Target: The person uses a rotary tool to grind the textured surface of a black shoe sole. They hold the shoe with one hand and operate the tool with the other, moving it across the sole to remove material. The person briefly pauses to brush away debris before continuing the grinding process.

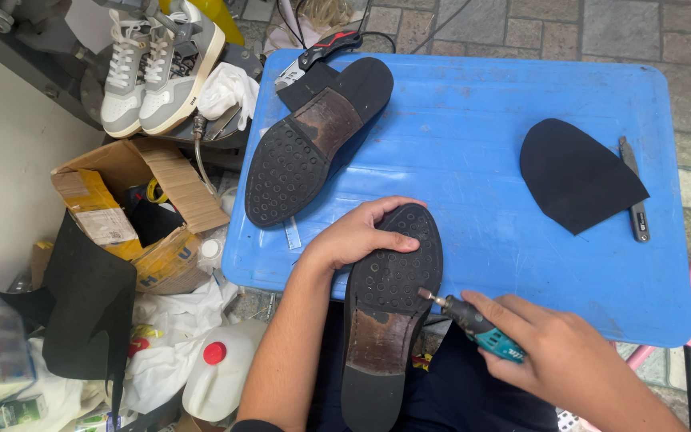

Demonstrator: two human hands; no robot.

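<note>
A black shoe (385,320) lies sole-up across my lap and the near edge of the blue table (473,120). My left hand (357,232) grips its toe end from the left. My right hand (549,344) holds a small teal rotary tool (473,322), and the tool's tip touches the studded rubber forepart of the sole. The sole's brown middle section looks worn. A second black shoe (313,140) rests sole-up on the table's far left.
A black half-sole piece (577,176) and a grey knife (633,188) lie on the table's right side. To the left are an open cardboard box (133,208), a white jug with a red cap (213,372), rags and a pair of sneakers (153,68).
</note>
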